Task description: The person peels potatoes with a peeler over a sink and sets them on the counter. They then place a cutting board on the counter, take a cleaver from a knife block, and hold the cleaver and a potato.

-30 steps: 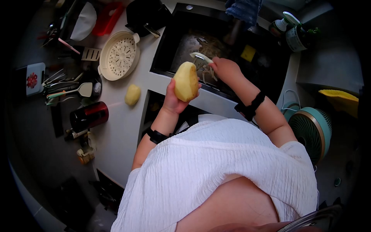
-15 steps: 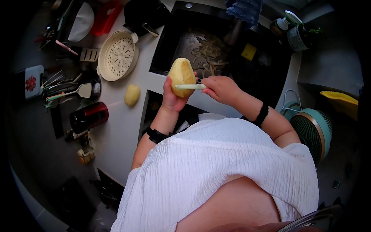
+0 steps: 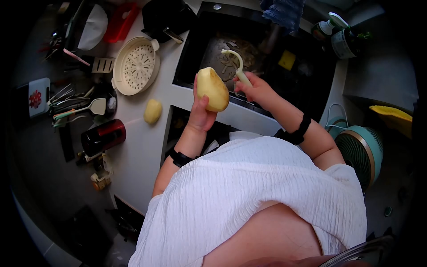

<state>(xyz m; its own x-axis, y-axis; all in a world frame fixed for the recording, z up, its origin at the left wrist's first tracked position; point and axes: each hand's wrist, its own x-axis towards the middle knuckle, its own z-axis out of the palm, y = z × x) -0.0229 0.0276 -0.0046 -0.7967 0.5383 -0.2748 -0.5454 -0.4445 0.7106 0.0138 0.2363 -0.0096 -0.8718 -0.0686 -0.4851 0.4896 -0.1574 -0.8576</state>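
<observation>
My left hand (image 3: 201, 111) is wrapped round a large potato (image 3: 212, 89), mostly pale and peeled, with a brownish patch along its right side. To its right, my right hand (image 3: 255, 88) grips the handle of a pale green peeler (image 3: 240, 66). The peeler's curved head points up over the sink, apart from the potato. Peel strips (image 3: 233, 55) lie in the dark sink (image 3: 187, 66) beyond my hands. On the counter to the left rests a smaller peeled potato (image 3: 152, 111).
A cream strainer basket (image 3: 137, 66) stands on the counter (image 3: 138, 164), left of the sink. Farther left are a dark red canister (image 3: 103, 136), a spatula (image 3: 98, 106) and other utensils. A yellow sponge (image 3: 287, 59) lies right of the peels. A teal fan (image 3: 362, 153) is at my right.
The peeler has come off the potato, moving up and right with my right hand, and its head now points upward. The potato has turned slightly in my left hand.
</observation>
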